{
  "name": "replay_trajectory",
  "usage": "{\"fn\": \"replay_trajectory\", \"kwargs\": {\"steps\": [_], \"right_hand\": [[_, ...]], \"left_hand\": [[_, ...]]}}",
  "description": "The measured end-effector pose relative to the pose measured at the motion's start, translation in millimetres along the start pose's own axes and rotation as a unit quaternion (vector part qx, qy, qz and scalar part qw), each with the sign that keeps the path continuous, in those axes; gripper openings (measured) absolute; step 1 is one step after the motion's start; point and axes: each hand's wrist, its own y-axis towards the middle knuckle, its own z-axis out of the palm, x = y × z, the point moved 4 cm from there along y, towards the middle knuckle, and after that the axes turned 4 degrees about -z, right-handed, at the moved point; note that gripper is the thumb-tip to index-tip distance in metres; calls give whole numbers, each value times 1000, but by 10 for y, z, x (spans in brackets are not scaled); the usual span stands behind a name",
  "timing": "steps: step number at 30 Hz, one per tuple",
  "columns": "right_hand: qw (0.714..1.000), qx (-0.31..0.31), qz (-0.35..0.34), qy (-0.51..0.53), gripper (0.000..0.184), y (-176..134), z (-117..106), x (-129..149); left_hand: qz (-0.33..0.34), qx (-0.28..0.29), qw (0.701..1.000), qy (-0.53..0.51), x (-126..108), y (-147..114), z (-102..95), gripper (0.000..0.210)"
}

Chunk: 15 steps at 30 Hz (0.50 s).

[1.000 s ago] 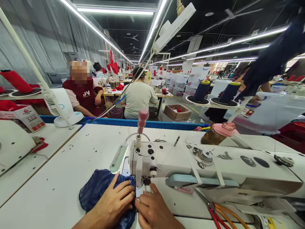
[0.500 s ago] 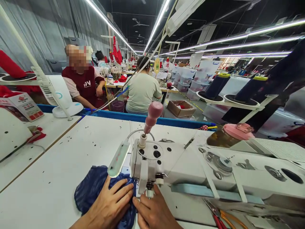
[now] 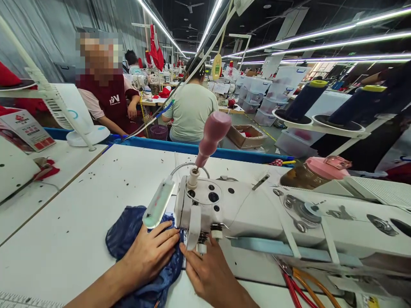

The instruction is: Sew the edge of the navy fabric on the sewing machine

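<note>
Dark blue, thin, crumpled fabric [image 3: 123,233] lies on the white table, with one edge at the needle area of a white sewing machine [image 3: 237,205]. My left hand [image 3: 150,248] lies flat on the fabric, fingers stretched toward the machine head. My right hand [image 3: 208,269] is just right of the needle area, one fingertip touching the fabric's edge. Its fingers are apart, and some are partly hidden behind the machine's knobs. The needle is hidden by the machine head. A pale lamp [image 3: 159,203] hangs over the fabric beside my left fingers.
A pink-handled tool [image 3: 212,139] stands upright on the machine head. Red-handled scissors [image 3: 290,282] and an orange-handled tool [image 3: 313,284] lie at the lower right. Dark thread cones [image 3: 306,100] and a pink-lidded jar [image 3: 321,171] stand behind. Two people sit beyond the table's blue edge [image 3: 180,147].
The camera view has tilted down slightly. More fabric shows below my left hand and wrist. Both hands remain at the machine head.
</note>
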Motion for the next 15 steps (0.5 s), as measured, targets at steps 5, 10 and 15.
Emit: {"fn": "replay_trajectory", "kwargs": {"steps": [5,10,15], "right_hand": [[1000,21,-3,14,35,31,-32,18],[1000,6,-5,-4,28,63,-62,9],[999,14,13,-48,27,84,-53,-12]], "left_hand": [[-13,-34,999,3,-84,-67,-21,22],[-7,-45,999,-16,-87,-67,-13,27],[4,-42,999,-13,4,28,-18,28]]}}
